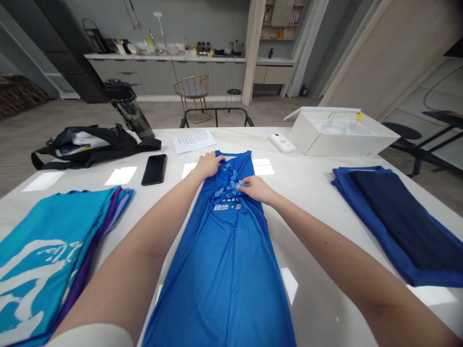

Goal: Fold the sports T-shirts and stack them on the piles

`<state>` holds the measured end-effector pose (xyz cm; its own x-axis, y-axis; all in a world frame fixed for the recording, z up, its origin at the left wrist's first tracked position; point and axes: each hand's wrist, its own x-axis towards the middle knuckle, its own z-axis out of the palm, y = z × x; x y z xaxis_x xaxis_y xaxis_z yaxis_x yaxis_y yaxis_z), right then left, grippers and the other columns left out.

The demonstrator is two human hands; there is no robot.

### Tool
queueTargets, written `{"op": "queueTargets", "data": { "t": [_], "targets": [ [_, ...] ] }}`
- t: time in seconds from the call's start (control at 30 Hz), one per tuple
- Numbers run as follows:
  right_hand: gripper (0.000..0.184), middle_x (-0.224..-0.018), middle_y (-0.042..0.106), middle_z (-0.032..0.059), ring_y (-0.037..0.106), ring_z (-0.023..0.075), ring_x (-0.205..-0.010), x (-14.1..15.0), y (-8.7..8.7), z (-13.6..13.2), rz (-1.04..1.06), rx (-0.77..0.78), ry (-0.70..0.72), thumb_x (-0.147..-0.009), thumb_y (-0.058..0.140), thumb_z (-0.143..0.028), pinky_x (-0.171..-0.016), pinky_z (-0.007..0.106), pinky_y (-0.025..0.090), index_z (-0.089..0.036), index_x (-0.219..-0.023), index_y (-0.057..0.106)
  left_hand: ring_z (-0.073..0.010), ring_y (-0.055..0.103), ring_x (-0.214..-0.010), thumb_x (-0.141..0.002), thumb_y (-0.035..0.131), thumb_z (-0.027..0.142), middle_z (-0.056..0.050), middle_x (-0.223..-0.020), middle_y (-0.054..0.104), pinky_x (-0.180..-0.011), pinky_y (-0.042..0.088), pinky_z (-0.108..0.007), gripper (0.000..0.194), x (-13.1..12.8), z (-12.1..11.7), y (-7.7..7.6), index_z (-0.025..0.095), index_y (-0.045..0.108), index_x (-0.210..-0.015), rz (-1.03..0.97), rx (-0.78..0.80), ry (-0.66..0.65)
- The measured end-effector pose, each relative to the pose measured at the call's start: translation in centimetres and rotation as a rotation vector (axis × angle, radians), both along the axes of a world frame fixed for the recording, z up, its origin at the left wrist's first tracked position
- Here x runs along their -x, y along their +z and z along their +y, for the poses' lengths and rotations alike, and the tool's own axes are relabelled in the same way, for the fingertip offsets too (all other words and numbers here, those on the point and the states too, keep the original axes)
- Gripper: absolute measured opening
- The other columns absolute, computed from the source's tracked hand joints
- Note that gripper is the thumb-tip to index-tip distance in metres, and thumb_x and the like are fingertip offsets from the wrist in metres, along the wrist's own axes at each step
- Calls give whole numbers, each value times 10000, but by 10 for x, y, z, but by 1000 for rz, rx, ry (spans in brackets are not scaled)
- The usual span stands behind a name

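A blue sleeveless shirt [224, 260] lies lengthwise in front of me, its neckline at the far end. Pale blue shapes and white lettering are printed on its upper part, where the cloth is wrinkled. At the upper left edge, near the shoulder, my left hand [209, 165] has its fingers bent closed on the fabric. My right hand [257, 188] pinches the cloth beside the print, close to the right edge. Folded turquoise and purple clothes [54, 241] are stacked to the left. To the right lies a pile of folded blue and navy clothes [408, 217].
Along the back of the white table [314, 241] are a black bag [90, 144], a dark bottle [132, 111], a printed sheet [194, 141], a white device [282, 143] and an open white box [336, 140]. A black phone [154, 169] lies left of my left hand.
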<state>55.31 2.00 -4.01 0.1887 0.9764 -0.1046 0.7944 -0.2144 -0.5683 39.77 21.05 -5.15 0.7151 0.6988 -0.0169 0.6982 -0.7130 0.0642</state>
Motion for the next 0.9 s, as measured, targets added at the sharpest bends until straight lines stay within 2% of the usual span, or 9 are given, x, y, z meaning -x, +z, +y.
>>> {"op": "queueTargets", "data": {
  "t": [0.2, 0.37, 0.47, 0.57, 0.63, 0.7, 0.77, 0.83, 0.9],
  "targets": [
    [162, -784, 715, 20, 625, 173, -764, -1, -7, 4, 416, -37, 4, -834, 680, -336, -680, 250, 468, -179, -808, 712, -315, 544, -1275, -959, 440, 265, -105, -1345, 592, -1057, 427, -508, 482, 1, -10, 5, 332, 568, -1419, -131, 63, -76],
    [278, -730, 683, 13, 563, 142, -649, 4, -2, 9, 596, -58, 22, -793, 725, -375, -613, 260, 455, -151, -956, 745, -261, 649, -1131, -979, 419, 441, -53, -1176, 737, -1000, 479, -361, 399, -3, -40, 17, 249, 754, -1080, -295, 328, -127],
    [384, -727, 665, 1, 504, 110, -584, 11, 6, 10, 665, -50, 87, -781, 744, -416, -556, 248, 411, -149, -1057, 753, -252, 680, -980, -912, 534, 524, -68, -1017, 764, -875, 518, -324, 389, -4, -59, 23, 209, 758, -951, -427, 472, 31],
    [411, -842, 723, 42, 516, 107, -591, 20, 12, 12, 796, -14, 149, -780, 762, -406, -517, 240, 392, -161, -1110, 753, -190, 652, -741, -828, 623, 330, -51, -830, 732, -674, 508, -277, 229, 3, -68, 28, 173, 732, -954, -555, 697, 239],
    [397, -963, 757, 80, 535, 114, -600, 21, 15, 18, 832, 11, 136, -824, 725, -392, -489, 240, 383, -168, -1151, 747, -146, 587, -607, -773, 630, 208, -19, -716, 672, -573, 459, -249, 235, 13, -67, 31, 162, 712, -988, -612, 818, 341],
    [315, -978, 767, 90, 552, 121, -601, 18, 14, 27, 713, -2, 48, -884, 653, -346, -495, 244, 396, -159, -1114, 758, -124, 555, -565, -750, 619, 144, 0, -688, 631, -547, 435, -235, 303, 29, -58, 34, 161, 683, -1045, -686, 840, 410],
    [235, -894, 764, 77, 594, 137, -642, 10, 12, 39, 447, -52, -53, -903, 615, -265, -564, 248, 442, -150, -1031, 773, -126, 566, -571, -764, 592, 127, 5, -709, 618, -559, 447, -237, 375, 52, -41, 39, 173, 638, -1133, -778, 760, 479],
    [185, -859, 756, 67, 646, 164, -738, 1, 6, 50, 162, -91, -97, -887, 629, -211, -677, 259, 481, -154, -978, 780, -147, 594, -604, -794, 561, 137, 4, -733, 614, -595, 478, -261, 412, 82, -19, 46, 194, 596, -1200, -827, 586, 556],
    [165, -896, 759, 62, 671, 187, -819, -7, -1, 59, -34, -94, -73, -877, 657, -213, -757, 273, 491, -172, -975, 783, -185, 629, -697, -827, 543, 161, -14, -771, 622, -676, 511, -304, 368, 114, 3, 56, 208, 603, -1187, -771, 355, 588]
  ]
}}
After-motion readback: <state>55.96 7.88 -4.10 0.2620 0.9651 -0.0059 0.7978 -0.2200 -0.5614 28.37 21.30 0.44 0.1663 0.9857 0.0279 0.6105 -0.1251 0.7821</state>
